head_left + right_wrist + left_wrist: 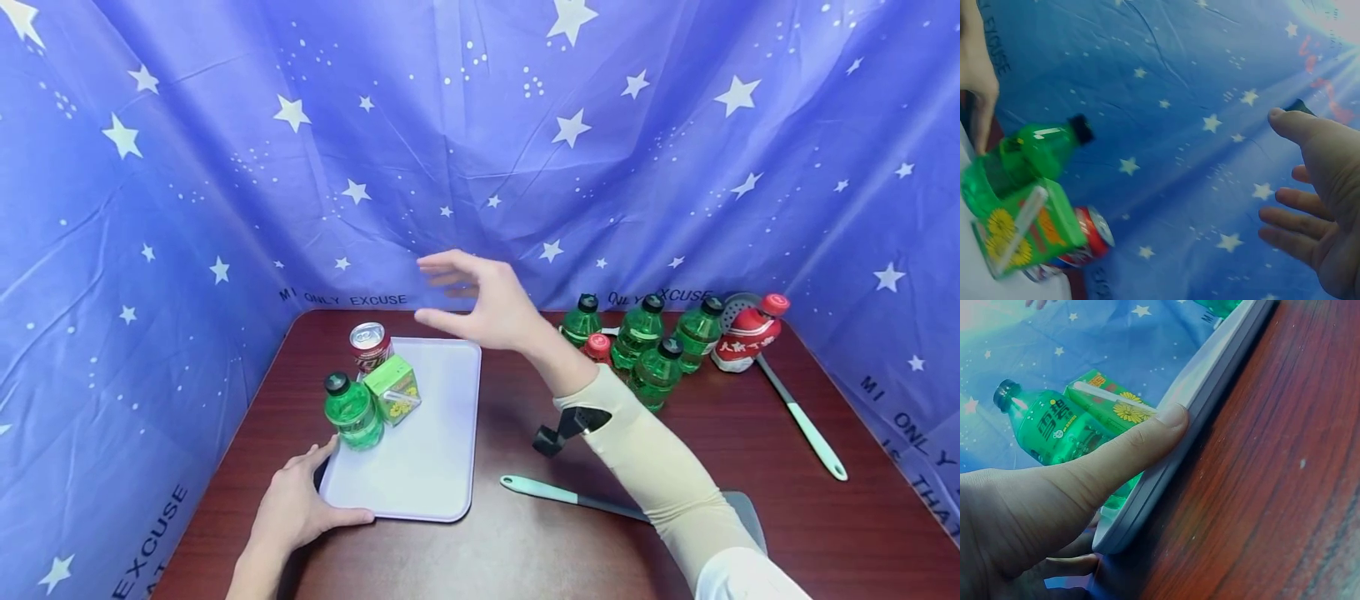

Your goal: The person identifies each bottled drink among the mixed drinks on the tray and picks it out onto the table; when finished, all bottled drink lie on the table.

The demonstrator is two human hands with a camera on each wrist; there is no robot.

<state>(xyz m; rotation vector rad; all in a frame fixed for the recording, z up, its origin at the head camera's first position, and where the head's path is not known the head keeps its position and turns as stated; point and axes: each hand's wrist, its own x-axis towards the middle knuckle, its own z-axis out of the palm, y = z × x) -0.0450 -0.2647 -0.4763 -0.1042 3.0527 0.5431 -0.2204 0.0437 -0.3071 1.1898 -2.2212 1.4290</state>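
Note:
My left hand [294, 498] grips the near left corner of a white tray [427, 479], its thumb lying over the near rim in the left wrist view and its fingers at the left side. A green soda bottle [354, 417] with a black cap stands at the tray's left edge, just beyond those fingers. Touching it is a green drink carton [396, 392] with yellow flowers and a straw; a red soda can [371, 347] stands behind them. Raised in the air beyond the tray's right side, my right hand [483, 302] holds nothing, fingers spread from the thumb.
Several green bottles [637, 337] cluster at the back right, with a red-capped bottle [597, 347] partly hidden by my arm. A red pouch [748, 337] stands beside a slotted utensil [806, 429]. Under my right forearm lies a turner [543, 489] with a mint handle.

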